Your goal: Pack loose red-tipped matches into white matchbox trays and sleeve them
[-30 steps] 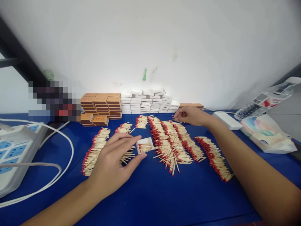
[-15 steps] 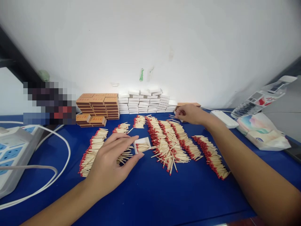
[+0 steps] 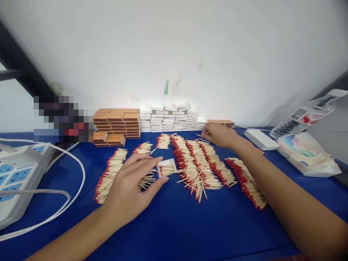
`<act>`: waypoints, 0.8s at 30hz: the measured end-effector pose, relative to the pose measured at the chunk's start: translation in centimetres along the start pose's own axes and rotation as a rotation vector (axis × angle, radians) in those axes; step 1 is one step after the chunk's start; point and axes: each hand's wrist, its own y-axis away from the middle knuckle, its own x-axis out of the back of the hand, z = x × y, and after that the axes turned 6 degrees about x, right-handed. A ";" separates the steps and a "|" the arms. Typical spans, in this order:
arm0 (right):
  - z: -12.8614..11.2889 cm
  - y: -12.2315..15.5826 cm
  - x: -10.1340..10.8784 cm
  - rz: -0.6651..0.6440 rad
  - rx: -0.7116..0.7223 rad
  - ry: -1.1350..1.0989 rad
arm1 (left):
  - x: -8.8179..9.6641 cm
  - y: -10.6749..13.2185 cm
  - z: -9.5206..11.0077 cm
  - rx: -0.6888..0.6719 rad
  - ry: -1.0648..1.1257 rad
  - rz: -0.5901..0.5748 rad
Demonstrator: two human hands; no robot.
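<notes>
One part-filled tray [image 3: 169, 162] is pinched by the half-open left hand [image 3: 133, 185]; beyond it, the curled right hand [image 3: 216, 133], hold unclear, apparently gathers matches [image 3: 202, 140], next needing alignment.

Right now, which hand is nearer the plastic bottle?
Right: the right hand is at loose matches, left of the bottle; the left hand is farther left, holding a white tray.

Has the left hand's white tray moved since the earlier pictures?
No; the white tray in the left hand shows no visible shift against the stacked brown boxes.
</notes>
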 end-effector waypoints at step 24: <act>-9.6 4.0 4.3 0.422 0.335 -0.259 | -0.1 -0.1 -0.2 0.047 -0.036 0.045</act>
